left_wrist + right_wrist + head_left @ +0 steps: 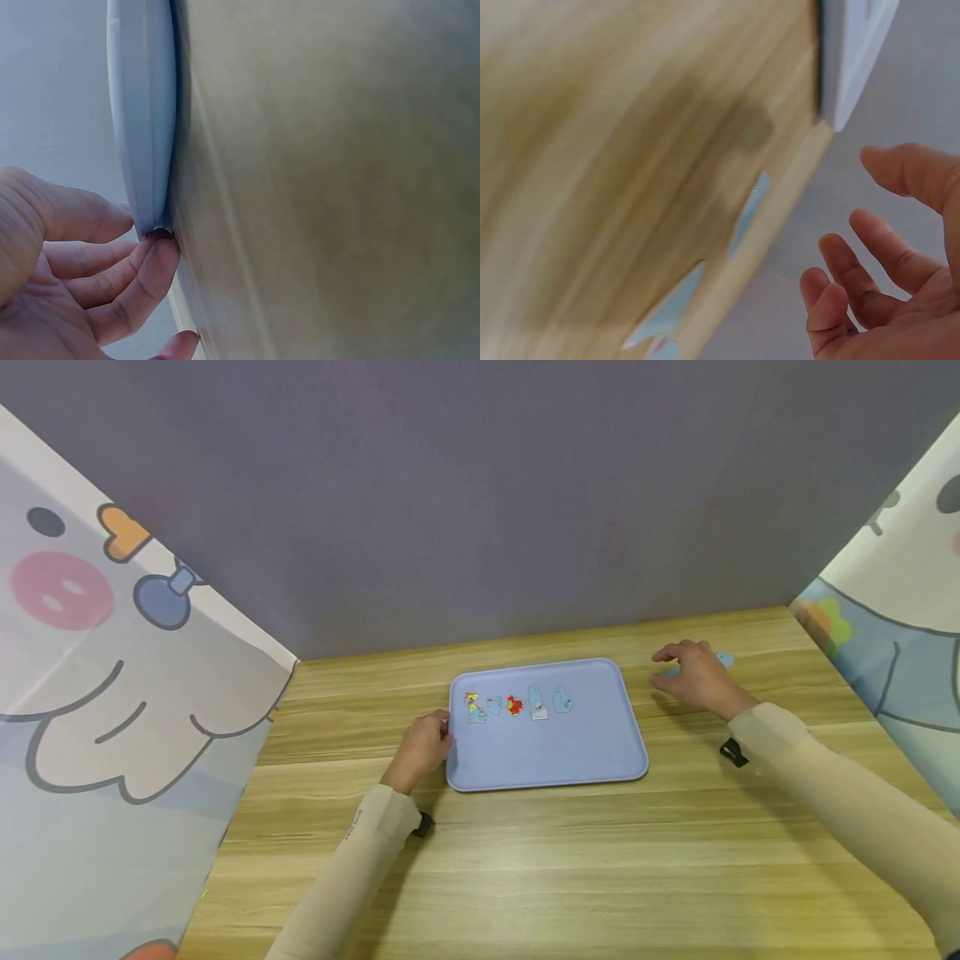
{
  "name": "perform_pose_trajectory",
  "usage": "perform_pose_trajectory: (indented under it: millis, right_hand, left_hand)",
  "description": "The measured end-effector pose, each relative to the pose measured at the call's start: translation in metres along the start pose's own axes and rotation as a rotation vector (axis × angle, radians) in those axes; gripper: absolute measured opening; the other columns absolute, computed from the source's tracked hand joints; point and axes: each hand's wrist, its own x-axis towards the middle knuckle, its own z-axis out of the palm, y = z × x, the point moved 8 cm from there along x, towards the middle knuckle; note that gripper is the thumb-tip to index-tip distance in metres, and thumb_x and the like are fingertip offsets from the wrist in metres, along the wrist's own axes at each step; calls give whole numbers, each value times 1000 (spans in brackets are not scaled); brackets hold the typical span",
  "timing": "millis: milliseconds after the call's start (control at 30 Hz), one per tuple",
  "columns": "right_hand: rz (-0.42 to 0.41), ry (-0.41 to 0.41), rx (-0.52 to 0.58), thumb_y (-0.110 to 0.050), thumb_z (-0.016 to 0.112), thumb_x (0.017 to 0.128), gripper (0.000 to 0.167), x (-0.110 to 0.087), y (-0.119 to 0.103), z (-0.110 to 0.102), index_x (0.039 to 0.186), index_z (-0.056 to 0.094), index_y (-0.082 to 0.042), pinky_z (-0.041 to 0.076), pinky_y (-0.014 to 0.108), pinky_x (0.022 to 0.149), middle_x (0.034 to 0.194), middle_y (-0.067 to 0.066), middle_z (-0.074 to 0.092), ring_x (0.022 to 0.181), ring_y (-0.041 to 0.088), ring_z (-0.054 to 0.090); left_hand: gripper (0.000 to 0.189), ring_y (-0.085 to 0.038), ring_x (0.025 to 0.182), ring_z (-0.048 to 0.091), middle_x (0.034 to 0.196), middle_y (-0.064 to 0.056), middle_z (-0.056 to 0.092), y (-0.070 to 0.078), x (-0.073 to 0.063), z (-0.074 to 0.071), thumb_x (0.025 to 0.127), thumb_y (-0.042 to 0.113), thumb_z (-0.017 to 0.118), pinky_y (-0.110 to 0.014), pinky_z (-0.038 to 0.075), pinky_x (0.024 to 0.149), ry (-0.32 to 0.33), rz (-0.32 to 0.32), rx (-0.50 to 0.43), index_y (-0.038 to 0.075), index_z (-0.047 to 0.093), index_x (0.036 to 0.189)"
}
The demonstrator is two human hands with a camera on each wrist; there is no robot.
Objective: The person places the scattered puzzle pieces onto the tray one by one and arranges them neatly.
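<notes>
A pale blue tray [555,752] lies on the wooden table. My left hand [422,745] grips its left edge; in the left wrist view the thumb is at the rim [142,150] and fingertips touch it from the table side. On the tray lie several small flat pieces, among them a red piece [514,705], a yellow piece [471,698] and a light blue piece [562,700]. Right of the tray, my right hand [699,677] hovers with fingers apart and nothing between them. Close to it on the table are a light blue flat piece [748,214] and another light blue piece [667,307].
A grey panel [510,510] rises along the table's back edge. Cartoon-printed walls [135,693] stand at left and right. A black strap piece [733,752] shows below the right sleeve. Wooden tabletop [555,877] extends in front of the tray.
</notes>
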Motion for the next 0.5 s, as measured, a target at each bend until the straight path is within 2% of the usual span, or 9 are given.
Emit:
perform_pose_trajectory:
  millis: [300, 500]
  right_hand:
    - [54, -13, 0, -15, 69, 85, 42, -1, 17, 7, 117, 57, 8, 37, 58, 84, 114, 32, 51, 103, 48, 40]
    - [51, 4, -9, -15, 70, 84, 42, 0, 24, 9, 115, 57, 10, 35, 58, 85, 112, 33, 53, 102, 49, 40]
  left_hand:
    - [25, -19, 72, 57, 85, -9, 63, 0, 0, 0, 86, 3, 65, -29, 48, 61, 10, 7, 13, -3, 62, 110]
    - [22, -19, 71, 56, 84, -8, 62, 0, 1, 0, 86, 3, 65, -29, 47, 60, 9, 1, 9, -3, 62, 108]
